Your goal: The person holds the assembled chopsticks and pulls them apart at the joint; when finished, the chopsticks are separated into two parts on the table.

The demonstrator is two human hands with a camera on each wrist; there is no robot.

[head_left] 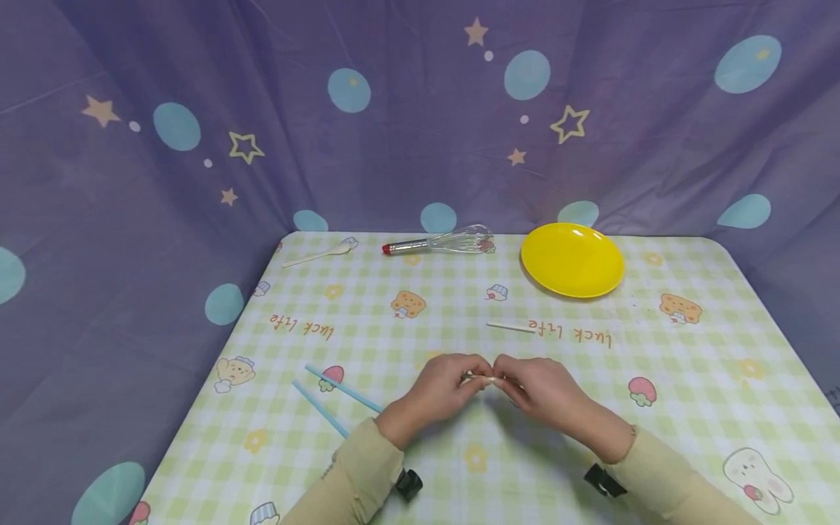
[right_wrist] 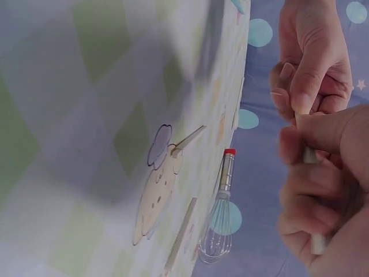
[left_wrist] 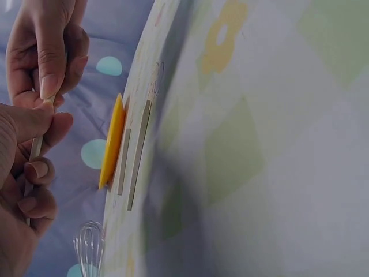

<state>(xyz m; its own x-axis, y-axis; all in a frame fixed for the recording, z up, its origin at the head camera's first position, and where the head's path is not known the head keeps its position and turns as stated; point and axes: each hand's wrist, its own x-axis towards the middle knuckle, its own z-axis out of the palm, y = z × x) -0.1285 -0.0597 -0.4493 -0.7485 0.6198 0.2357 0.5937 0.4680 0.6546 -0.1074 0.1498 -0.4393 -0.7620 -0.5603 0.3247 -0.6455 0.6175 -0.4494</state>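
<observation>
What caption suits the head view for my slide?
Left hand and right hand pinch a pale stick above a checked tablecloth, yellow plate and whisk beyond.

Head looks down; wrist views close, sideways

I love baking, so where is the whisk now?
In the head view, the whisk lies near the table's far edge, left of the yellow plate and right of the pale utensil.

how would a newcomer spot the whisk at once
On the checked tablecloth, look along the far edge, below the purple curtain. The whisk lies between a yellow plate and a pale spoon, set apart by its red-tipped handle and wire loops.
</observation>
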